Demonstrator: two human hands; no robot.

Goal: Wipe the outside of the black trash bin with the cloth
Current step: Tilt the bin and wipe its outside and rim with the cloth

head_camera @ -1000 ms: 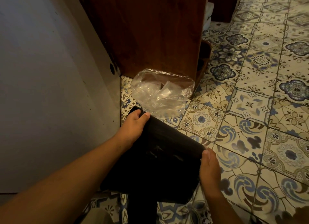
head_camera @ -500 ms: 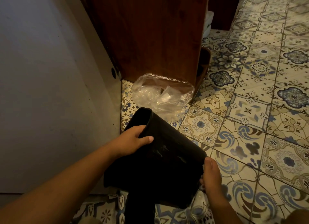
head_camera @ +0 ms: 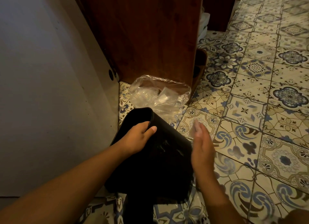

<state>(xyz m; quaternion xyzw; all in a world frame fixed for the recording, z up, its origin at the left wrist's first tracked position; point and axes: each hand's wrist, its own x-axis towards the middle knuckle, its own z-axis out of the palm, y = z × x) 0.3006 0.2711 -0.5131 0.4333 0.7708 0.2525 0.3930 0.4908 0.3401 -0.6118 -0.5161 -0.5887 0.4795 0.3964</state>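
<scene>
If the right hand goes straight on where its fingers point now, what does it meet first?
Probably the right edge of the clear plastic bag, with the wooden cabinet behind. The right hand is open, and its height above the floor is unclear, so it might miss the bag.

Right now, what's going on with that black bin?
A person is holding the black trash bin tilted over the tiled floor. Their left hand grips its rim, and their right hand is open and blurred beside it, holding nothing. A clear plastic bag lies on the floor just past the bin, against a wooden cabinet. I can't see a cloth in either hand, so the wiping doesn't look started.
</scene>
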